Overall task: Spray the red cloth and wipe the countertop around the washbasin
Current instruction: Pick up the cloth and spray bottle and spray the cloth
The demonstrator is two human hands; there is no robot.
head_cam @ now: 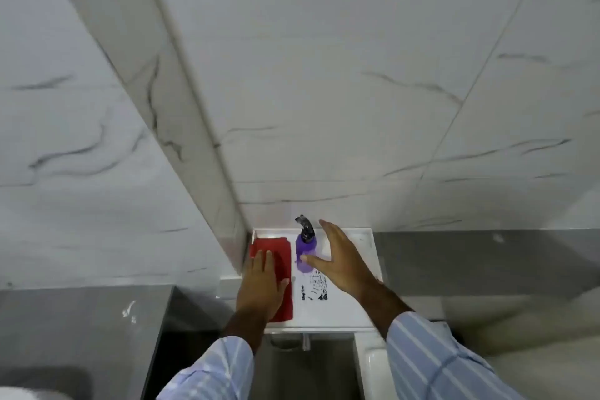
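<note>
A folded red cloth [276, 250] lies on the left side of a small white shelf [363, 305] against the marble wall. My left hand [261, 289] rests flat on top of the cloth with its fingers together. Just right of the cloth stands a purple spray bottle [305, 245] with a black trigger head. My right hand [344, 260] hovers open beside the bottle on its right; the thumb reaches across the bottle's lower part and the fingers are spread and not closed around it.
A black printed mark [315, 289] sits on the shelf in front of the bottle. A marble wall corner [227, 204] rises at the left of the shelf. A white basin edge [373, 364] shows below right. Grey surfaces flank both sides.
</note>
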